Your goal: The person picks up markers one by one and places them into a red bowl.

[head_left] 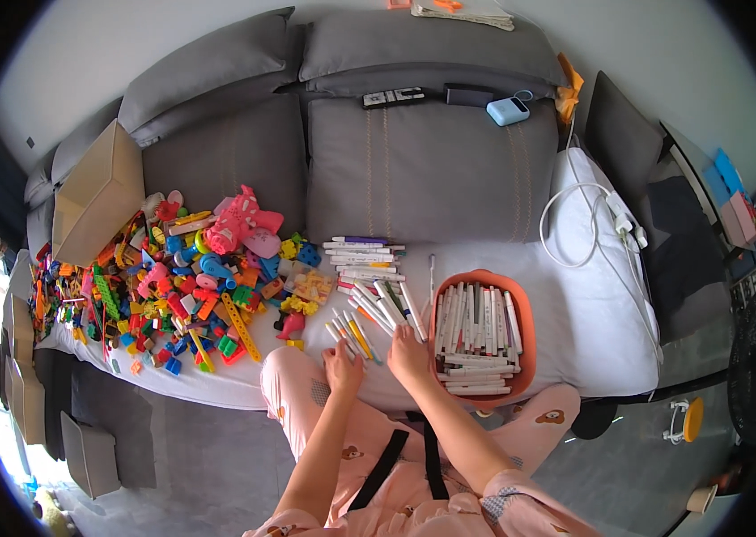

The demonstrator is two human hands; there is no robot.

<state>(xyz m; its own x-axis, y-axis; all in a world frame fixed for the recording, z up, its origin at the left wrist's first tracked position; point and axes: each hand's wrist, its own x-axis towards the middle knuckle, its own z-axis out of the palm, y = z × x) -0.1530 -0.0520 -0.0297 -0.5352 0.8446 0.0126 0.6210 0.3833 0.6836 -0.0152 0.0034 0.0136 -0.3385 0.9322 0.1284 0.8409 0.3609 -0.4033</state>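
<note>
My left hand (pixel 342 368) is closed, its fingers curled at the near ends of a few markers (pixel 359 335) with white, orange and yellow barrels. To its right, my right hand (pixel 407 353) grips the near ends of a fanned bunch of white markers (pixel 376 305); its palm and the exact hold are hidden. Just beyond, a stack of white markers (pixel 365 259) lies crosswise on the white sheet, one with a purple barrel. Right of my right hand stands an orange tub (pixel 528 333), holding many white markers upright in rows and others lying across the near end.
A large heap of colourful toy bricks (pixel 177 295) spreads at left, with a pink toy (pixel 239 219) on top and a tipped beige bin (pixel 96 197) behind. One thin white stick (pixel 433 277) lies beside the tub. A white power strip (pixel 624 217) with cables lies at right. Grey cushions (pixel 432 170) line the back.
</note>
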